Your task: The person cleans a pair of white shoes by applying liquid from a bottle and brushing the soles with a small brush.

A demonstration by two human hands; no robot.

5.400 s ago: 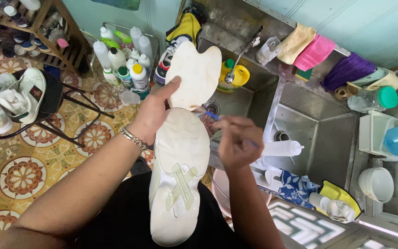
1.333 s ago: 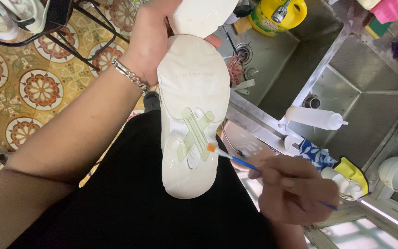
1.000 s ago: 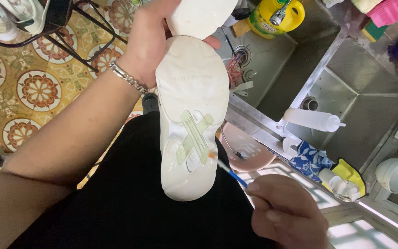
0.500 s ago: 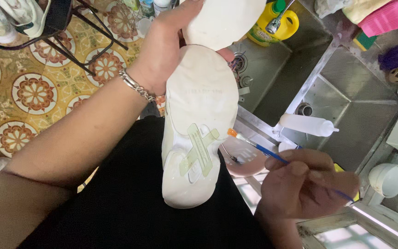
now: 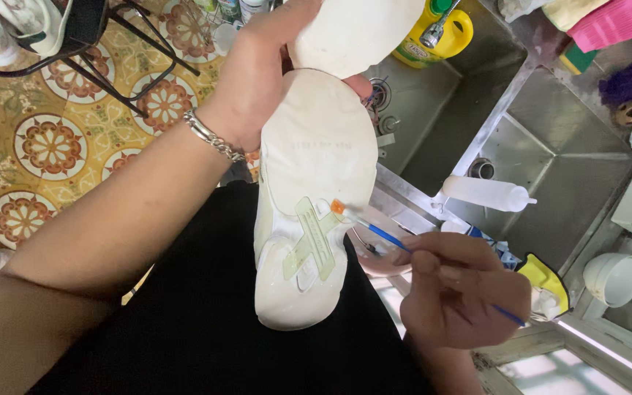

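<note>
- White sneaker [image 5: 309,197]: held sole up over the person's lap, toe end gripped from above by the left hand [image 5: 254,77]. The sole is off-white, with a pale green cross-shaped patch [image 5: 309,238] toward the heel.
- Thin paintbrush [image 5: 374,230]: blue handle and orange tip, pinched in the right hand [image 5: 462,289]. It lies slanted, its tip touching the sole's edge just beside the green cross.

Home wash area used for shoe cleaning: steel double sink [image 5: 550,139] with tap [image 5: 437,25], yellow detergent jug [image 5: 433,44], squeeze bottle [image 5: 488,194], patterned floor tiles [image 5: 53,143], sneakers on a chair [image 5: 9,29].
</note>
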